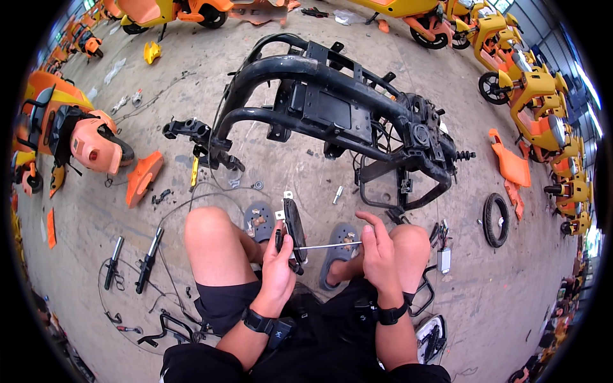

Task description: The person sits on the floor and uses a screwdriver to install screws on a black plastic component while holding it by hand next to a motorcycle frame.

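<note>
My left hand is closed round the lower end of a flat, black elongated part with pale metal mounting tabs, held upright between my knees. In my right hand is a screwdriver; its handle is hidden in the palm. The thin metal screwdriver shaft reaches leftward to the black part, near my left thumb. Whether the tip sits in a screw cannot be made out. Ahead of my knees, a bare black scooter frame lies on the concrete floor.
Two shock absorbers and loose cables lie left. An orange panel rests beside a tipped scooter. To the right are a tyre, a silver box and orange panels. Yellow scooters line the right side.
</note>
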### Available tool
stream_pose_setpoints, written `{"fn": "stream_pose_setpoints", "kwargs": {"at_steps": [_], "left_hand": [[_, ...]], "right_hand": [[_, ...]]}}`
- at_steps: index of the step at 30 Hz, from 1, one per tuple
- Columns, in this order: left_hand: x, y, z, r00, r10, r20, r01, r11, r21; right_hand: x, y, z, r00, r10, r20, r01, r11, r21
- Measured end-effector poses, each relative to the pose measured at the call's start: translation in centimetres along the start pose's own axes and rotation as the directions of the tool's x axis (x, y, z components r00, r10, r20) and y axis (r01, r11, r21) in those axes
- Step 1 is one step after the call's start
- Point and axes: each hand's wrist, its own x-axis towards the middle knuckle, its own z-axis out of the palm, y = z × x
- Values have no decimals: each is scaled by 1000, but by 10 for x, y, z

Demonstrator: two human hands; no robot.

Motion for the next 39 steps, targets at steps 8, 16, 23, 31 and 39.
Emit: {"fn": "stream_pose_setpoints", "kwargs": {"at_steps": [8, 16, 23, 31, 39], "left_hand": [[2, -3, -2, 1000, 12, 7, -12, 1000, 10], [3, -6, -3, 1000, 16, -23, -16, 1000, 9], [1, -5, 1, 1000, 18, -9, -18, 1000, -6], [-4, 2, 8, 1000, 2, 8, -2, 1000, 25], [6, -14, -10, 999, -19, -30, 19, 1000, 8]], "right_hand": [[5, 21, 9, 964, -253, -86, 263, 956, 133], [0, 8, 1, 1000, 9, 18, -11, 997, 82], [6, 32, 4, 977, -210, -35, 213, 964, 157], [0, 17, 3, 993, -112, -20, 114, 978, 174], [1, 27, -1, 999, 43, 17, -44, 998, 34]]}}
